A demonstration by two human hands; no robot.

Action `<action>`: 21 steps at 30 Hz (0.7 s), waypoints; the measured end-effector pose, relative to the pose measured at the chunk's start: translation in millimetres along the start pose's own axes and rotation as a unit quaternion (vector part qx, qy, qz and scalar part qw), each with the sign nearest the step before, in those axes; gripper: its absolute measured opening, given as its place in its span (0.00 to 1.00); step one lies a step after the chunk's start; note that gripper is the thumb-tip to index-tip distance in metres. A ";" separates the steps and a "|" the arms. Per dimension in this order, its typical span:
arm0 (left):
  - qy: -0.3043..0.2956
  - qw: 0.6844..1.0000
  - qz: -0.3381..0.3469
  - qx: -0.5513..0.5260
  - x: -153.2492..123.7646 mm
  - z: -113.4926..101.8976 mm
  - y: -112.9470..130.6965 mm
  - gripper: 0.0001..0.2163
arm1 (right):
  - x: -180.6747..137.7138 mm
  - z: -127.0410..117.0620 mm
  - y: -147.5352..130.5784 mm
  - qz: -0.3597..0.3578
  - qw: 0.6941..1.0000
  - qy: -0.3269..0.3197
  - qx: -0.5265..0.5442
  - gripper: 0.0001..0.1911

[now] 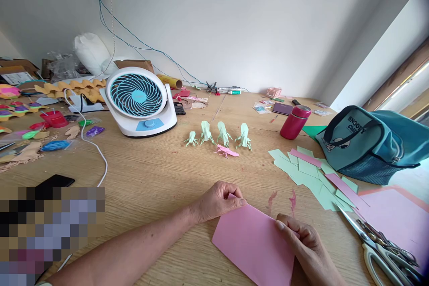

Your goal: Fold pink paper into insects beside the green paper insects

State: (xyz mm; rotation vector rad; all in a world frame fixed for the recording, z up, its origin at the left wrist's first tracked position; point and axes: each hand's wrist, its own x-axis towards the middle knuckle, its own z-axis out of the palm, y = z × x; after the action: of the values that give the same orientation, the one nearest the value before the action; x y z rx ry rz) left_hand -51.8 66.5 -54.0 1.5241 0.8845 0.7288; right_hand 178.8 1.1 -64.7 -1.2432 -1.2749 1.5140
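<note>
A round white plastic fan with a blue grille [139, 96] is set on the wooden table [161, 170]. By the left hand [217, 202], one far corner of a flat pink paper sheet [256, 246] is pinched, near the front edge. Beyond it, four light green folded-paper insects [224, 134] are lined up behind a pink folded-paper insect [227, 151]. The sheet's right side is gripped by the right hand [304, 242]. White-handled metal scissors [363, 236] are laid farther right.

On the table [161, 170], folded figures [223, 135] are flanked by a fan [139, 97] at left and a flask [295, 124] at right. Before them, a sheet [254, 246] is held.
</note>
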 end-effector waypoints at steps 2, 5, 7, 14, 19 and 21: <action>0.001 1.000 0.005 -0.001 0.1 0.3 -0.5 0.14 | -1.1 2.9 -0.6 0.015 0.998 0.039 0.056 0.25; -0.001 1.000 0.009 -0.001 0.7 0.1 -0.3 0.14 | -1.4 4.8 -1.2 0.034 0.991 0.074 0.103 0.22; -0.018 1.000 0.006 0.007 0.7 -0.7 0.8 0.12 | -0.7 4.6 -0.6 0.029 0.993 0.071 0.086 0.22; -0.109 0.989 0.019 0.093 -4.7 2.1 7.9 0.08 | 1.0 5.3 5.6 -0.024 1.000 0.002 -0.015 0.25; -0.115 0.984 0.015 0.138 -8.9 11.7 10.5 0.08 | 1.2 4.0 7.3 -0.046 0.996 0.001 -0.078 0.24; -0.113 0.984 0.013 0.140 -10.6 16.3 11.2 0.07 | 2.0 2.0 8.1 -0.051 0.993 -0.005 -0.105 0.23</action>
State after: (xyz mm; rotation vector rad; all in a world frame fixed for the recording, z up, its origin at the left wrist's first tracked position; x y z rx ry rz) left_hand -42.1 48.5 -44.8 1.8294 0.8207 0.4501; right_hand 176.6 1.0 -73.0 -1.2828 -1.5113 1.3417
